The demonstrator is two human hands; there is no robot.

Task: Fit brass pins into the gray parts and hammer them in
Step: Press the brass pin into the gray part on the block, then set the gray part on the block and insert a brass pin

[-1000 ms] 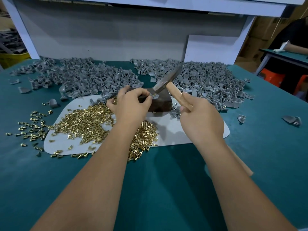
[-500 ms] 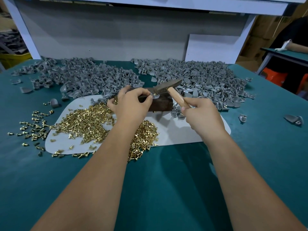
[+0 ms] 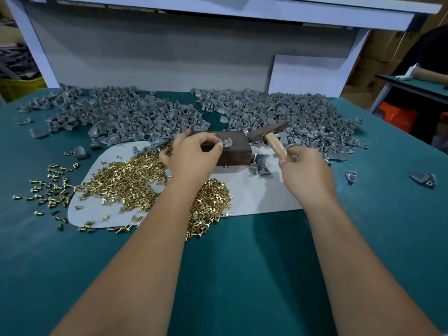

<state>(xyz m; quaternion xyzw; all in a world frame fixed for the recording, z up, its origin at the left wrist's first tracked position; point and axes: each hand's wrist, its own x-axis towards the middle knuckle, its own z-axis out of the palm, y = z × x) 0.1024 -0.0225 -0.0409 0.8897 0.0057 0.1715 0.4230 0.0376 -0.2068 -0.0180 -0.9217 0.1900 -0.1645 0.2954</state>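
My left hand (image 3: pixel 194 157) pinches a small gray part (image 3: pixel 226 143) with a brass pin in it on top of a dark metal block (image 3: pixel 236 152). My right hand (image 3: pixel 306 174) grips the wooden handle of a hammer (image 3: pixel 268 132), whose head is off to the right of the block, low over the gray parts. A heap of brass pins (image 3: pixel 131 183) lies on a white mat (image 3: pixel 254 192) under my left wrist. Two large piles of gray parts (image 3: pixel 126 117) stretch along the back of the table.
Loose pins (image 3: pixel 48 187) are scattered on the teal table left of the mat. A few gray parts (image 3: pixel 260 166) lie just right of the block, and strays (image 3: pixel 423 179) lie at far right. A white backboard stands behind the piles; another person's arm shows at upper right.
The hammer head has come off the part and swung to the right of the block. My right hand moved right and a little back. My left hand keeps its pinch.
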